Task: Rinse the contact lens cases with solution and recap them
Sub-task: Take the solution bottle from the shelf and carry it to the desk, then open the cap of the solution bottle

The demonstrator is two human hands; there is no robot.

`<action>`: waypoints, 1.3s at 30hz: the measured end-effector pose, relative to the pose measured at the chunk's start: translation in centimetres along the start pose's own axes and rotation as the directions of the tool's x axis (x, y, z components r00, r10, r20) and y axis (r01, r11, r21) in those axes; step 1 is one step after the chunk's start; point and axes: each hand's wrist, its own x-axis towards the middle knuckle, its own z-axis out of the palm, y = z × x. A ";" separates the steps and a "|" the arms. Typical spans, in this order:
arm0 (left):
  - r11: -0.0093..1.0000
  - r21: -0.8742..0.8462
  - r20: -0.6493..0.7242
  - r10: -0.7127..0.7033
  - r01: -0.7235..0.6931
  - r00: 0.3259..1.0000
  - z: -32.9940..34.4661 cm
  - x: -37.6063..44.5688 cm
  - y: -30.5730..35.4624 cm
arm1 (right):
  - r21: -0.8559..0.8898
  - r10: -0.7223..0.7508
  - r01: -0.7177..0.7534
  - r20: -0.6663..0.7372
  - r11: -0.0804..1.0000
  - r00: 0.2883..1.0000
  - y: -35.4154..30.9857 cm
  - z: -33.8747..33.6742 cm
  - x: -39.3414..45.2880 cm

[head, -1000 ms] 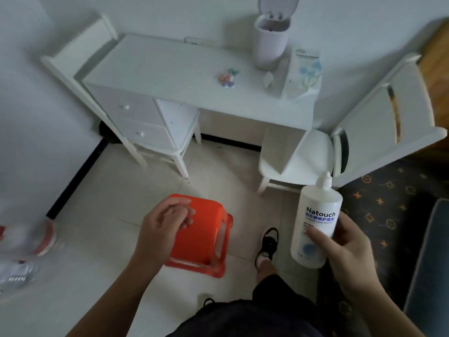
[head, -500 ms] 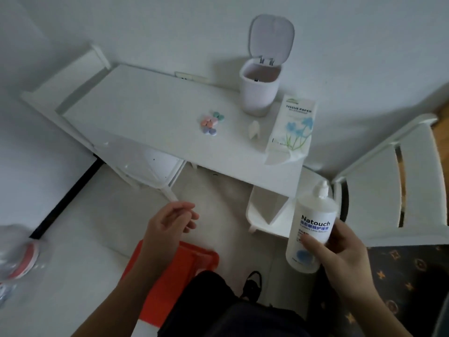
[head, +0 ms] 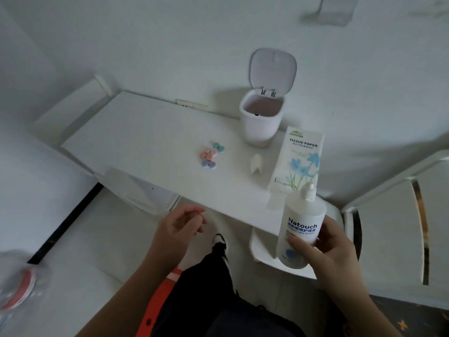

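Several small contact lens cases (head: 210, 154) in teal, pink, orange and purple lie clustered, caps on, in the middle of the white desk (head: 150, 142). My right hand (head: 332, 256) grips a white solution bottle (head: 301, 229) upright, cap on, in front of the desk's near right edge. My left hand (head: 179, 227) hovers below the desk's front edge with fingers loosely curled and nothing in it, well short of the cases.
A small white bin (head: 261, 117) with its lid up stands at the back of the desk. A tissue paper pack (head: 297, 161) lies to its right, a small white object (head: 255, 163) beside it. White chair (head: 393, 227) at right, orange stool (head: 158, 305) under me.
My view has risen and closed in on the desk. The left hand has left the orange stool and lifted toward the desk edge. The right hand still holds the bottle.
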 end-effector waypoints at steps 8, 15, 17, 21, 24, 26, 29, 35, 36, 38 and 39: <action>0.970 0.204 0.318 0.065 -0.135 0.946 -0.4 11.0 1.8 | 0.013 0.008 -0.008 -0.048 1.000 0.999 -2.0 6.3 8.8; 0.917 0.288 0.538 0.082 -0.275 0.839 -6.3 23.7 0.0 | 0.069 0.078 -0.073 -0.080 0.995 0.994 -3.6 19.4 18.5; 0.921 0.265 0.578 0.085 -0.285 0.812 -7.5 26.5 -0.2 | 0.063 0.081 -0.076 -0.088 0.995 0.993 -4.6 22.5 20.6; 0.955 0.175 0.630 0.080 -0.241 0.772 -8.7 30.2 0.0 | 0.038 0.079 -0.076 -0.107 0.996 0.991 -5.8 27.0 23.1; 0.970 0.128 0.597 0.091 -0.207 0.797 -9.2 32.3 -0.2 | 0.047 0.085 -0.082 -0.073 0.996 0.994 -6.0 28.8 24.8; 0.965 0.131 0.585 0.108 -0.226 0.804 -9.6 33.5 -0.5 | 0.023 0.086 -0.086 -0.019 0.996 0.996 -5.7 28.6 26.0; 0.922 0.215 0.600 0.136 -0.323 0.789 -10.1 35.6 -1.3 | -0.076 0.025 -0.026 -0.010 0.997 1.000 -5.0 26.6 27.7; 0.754 0.392 0.602 0.223 -0.528 0.766 -9.8 39.7 -5.7 | -0.349 -0.181 0.142 -0.080 0.926 0.980 -0.9 23.8 31.3; 0.721 0.415 0.606 0.236 -0.555 0.760 -9.6 40.1 -6.5 | -0.391 -0.215 0.168 -0.080 0.905 0.973 0.0 23.8 31.7; 0.673 0.426 0.613 0.276 -0.604 0.740 -9.4 40.7 -7.8 | -0.460 -0.273 0.208 -0.079 0.863 0.959 1.5 24.0 32.0; 0.660 0.416 0.614 0.304 -0.625 0.729 -9.2 40.9 -8.3 | -0.496 -0.301 0.226 -0.076 0.838 0.951 2.0 24.2 32.1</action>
